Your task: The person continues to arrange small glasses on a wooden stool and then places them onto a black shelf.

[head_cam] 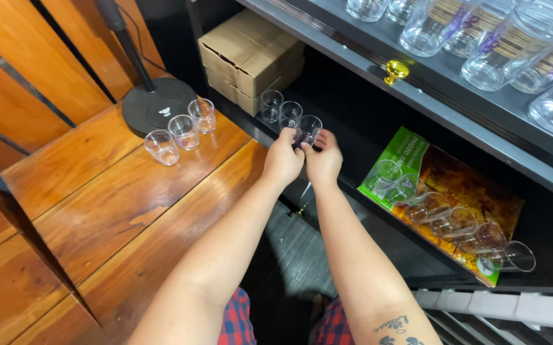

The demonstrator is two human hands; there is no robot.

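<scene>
Small clear shot glass [308, 128], upright, both hands' [303, 160] grip

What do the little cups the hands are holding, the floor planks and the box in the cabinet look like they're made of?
The small cup between the left hand and right hand looks like clear glass or hard plastic: see-through with bright glints. The planks look like varnished wood, with visible grain and a glossy sheen. The brown box looks like matte corrugated cardboard with folded flaps.
</scene>
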